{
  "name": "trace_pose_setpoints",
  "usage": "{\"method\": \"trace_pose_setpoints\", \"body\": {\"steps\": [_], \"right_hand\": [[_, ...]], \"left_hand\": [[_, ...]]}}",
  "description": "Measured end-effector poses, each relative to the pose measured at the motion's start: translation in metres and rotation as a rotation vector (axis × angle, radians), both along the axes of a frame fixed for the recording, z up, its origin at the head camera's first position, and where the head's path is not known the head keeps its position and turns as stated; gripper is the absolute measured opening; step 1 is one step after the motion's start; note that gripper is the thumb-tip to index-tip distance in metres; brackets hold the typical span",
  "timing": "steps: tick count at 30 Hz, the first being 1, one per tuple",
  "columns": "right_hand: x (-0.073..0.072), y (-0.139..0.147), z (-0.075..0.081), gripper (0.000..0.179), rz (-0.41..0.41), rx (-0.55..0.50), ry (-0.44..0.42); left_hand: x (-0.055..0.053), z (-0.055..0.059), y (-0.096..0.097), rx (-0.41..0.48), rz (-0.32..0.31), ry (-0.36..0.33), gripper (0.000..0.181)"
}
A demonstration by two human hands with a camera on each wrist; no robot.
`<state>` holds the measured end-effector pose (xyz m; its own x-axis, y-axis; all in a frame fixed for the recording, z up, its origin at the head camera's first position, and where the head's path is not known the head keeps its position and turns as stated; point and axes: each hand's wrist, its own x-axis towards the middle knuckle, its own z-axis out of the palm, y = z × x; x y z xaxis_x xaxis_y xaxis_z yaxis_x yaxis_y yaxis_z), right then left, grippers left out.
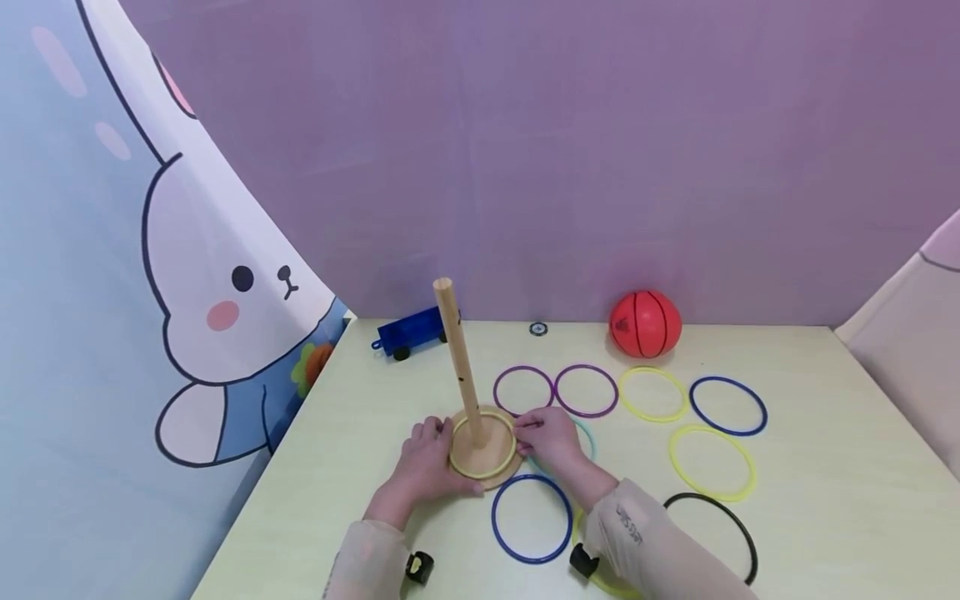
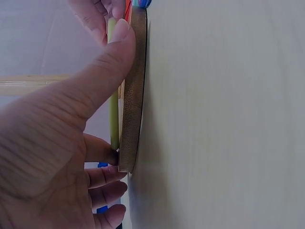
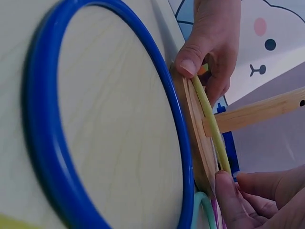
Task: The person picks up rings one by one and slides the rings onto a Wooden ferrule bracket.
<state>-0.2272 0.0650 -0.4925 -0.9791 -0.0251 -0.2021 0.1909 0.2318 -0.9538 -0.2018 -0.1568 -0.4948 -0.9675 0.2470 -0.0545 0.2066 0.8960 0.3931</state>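
A wooden peg stand [image 1: 467,383] with a round base stands upright on the table. A yellow-green ring [image 1: 483,477] encircles the peg, lying low over the base, slightly lifted on the right side. My left hand [image 1: 429,467] grips the base's left and near rim, thumb in front and fingers behind; in the left wrist view its thumb and forefinger also touch the ring [image 2: 114,121]. On the opposite side my right hand [image 1: 553,437] pinches the ring's edge between thumb and forefinger [image 3: 259,185]. The base [image 2: 132,95] shows edge-on in the left wrist view.
Near the stand lie a blue ring [image 1: 532,560], a mint ring [image 1: 592,442] and two purple rings [image 1: 587,415]. Yellow, blue and black rings [image 1: 752,550] spread rightward. A red ball [image 1: 647,323], a small disc [image 1: 538,329] and a blue toy cart [image 1: 412,332] sit along the back.
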Motion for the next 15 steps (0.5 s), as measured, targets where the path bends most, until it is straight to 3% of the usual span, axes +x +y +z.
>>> {"method": "trace_pose_setpoints", "body": {"steps": [9, 15], "right_hand": [[-0.019, 0.023, 0.011, 0.009, -0.035, 0.103, 0.077], [-0.04, 0.044, 0.007, 0.012, -0.077, 0.237, 0.125]], "left_hand": [[0.0, -0.001, -0.002, 0.025, 0.022, -0.03, 0.128], [0.0, -0.003, -0.002, 0.042, 0.019, -0.043, 0.129]]}}
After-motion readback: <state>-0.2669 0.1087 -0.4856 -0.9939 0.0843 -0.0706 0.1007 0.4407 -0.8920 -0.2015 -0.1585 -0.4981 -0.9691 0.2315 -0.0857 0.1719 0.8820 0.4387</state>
